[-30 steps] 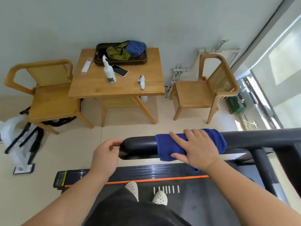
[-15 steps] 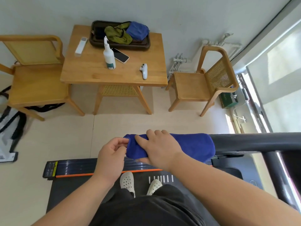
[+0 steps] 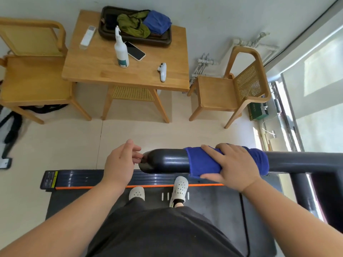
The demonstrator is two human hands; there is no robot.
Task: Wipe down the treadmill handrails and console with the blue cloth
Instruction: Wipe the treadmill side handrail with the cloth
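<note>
A black treadmill handrail (image 3: 165,161) runs from the middle of the view to the right edge. The blue cloth (image 3: 202,162) is wrapped over it, a little right of the rail's rounded end. My right hand (image 3: 234,164) presses down on the cloth and grips it around the rail. My left hand (image 3: 121,162) hovers at the rail's rounded left end, fingertips touching the end cap, holding nothing. The console is out of view.
The treadmill belt (image 3: 204,204) lies below, with my feet in white clogs (image 3: 179,188) on it. Ahead stands a wooden table (image 3: 96,71) with a spray bottle (image 3: 121,51), phone, remote and a dark tray (image 3: 167,40) of cloths. Wooden chairs flank it: (image 3: 37,75), (image 3: 232,89).
My right hand slid the blue cloth rightwards along the handrail, uncovering the rail's rounded end. My left hand let go of the cloth's edge and stays at the end cap.
</note>
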